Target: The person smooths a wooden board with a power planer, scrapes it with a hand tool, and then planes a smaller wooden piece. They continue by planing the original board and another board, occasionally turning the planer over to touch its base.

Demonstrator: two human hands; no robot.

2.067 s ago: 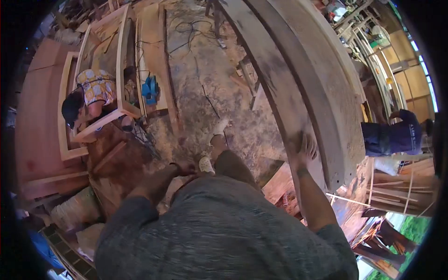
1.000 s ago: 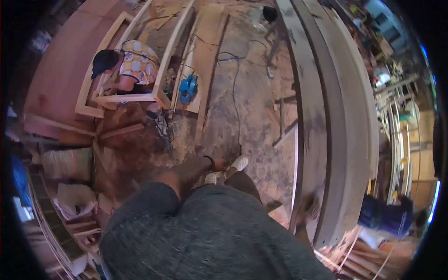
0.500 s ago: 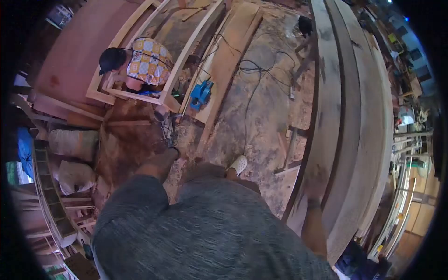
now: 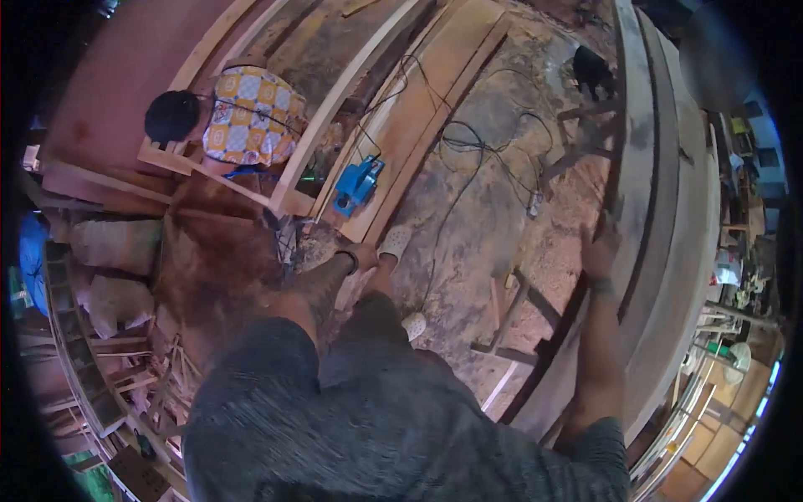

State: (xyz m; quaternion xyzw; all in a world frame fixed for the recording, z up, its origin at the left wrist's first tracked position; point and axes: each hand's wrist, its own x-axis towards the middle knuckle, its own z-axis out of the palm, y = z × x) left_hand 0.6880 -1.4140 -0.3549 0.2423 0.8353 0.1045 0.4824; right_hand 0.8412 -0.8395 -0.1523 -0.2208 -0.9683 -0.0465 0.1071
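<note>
My right hand is at the left edge of a long thick wooden plank, its fingers apart and laid along the wood. That plank is one of several stacked lengthwise on the right. My left hand, with a dark band at the wrist, is low in front of me by my leg, close to the end of a board on the floor. Its fingers do not show clearly. Nearby, a blue power planer sits on that long board.
A person in a patterned shirt bends over a wooden frame at the left. Black cables cross the dusty floor. A wooden trestle stands by the planks, and a black animal is farther back. Sacks lie at left.
My right hand has moved forward along the planks to the left edge. My left arm reaches farther forward, and my feet have shifted. The person at left has leaned lower.
</note>
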